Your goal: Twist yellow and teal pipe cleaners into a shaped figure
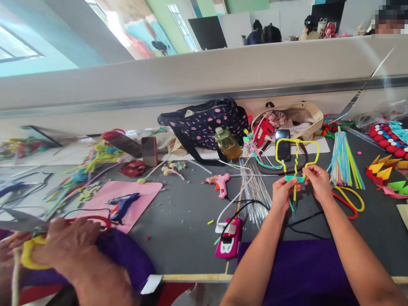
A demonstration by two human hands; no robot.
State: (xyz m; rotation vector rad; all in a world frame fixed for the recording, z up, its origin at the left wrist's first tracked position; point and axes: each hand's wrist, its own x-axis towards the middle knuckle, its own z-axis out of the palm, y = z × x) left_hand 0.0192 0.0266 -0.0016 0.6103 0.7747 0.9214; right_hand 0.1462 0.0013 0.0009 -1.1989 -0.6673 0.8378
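Note:
My left hand [282, 192] and my right hand [318, 182] are raised over the dark table [185, 229], both pinched on a yellow pipe-cleaner shape [297, 155]. The shape has two loops at the top and a twisted stem down the middle. A teal pipe cleaner [295, 179] is wrapped across the stem between my fingers. A phone [283, 144] stands propped behind the shape.
A pink glue gun [221, 183], thin wires [256, 187], a pink power bank [228, 243] and purple cloth [302, 272] lie near me. Coloured pipe cleaners [344, 161] and red scissors [349, 199] sit right. Another person's hand [68, 250] works at left beside a blue glue gun [123, 204].

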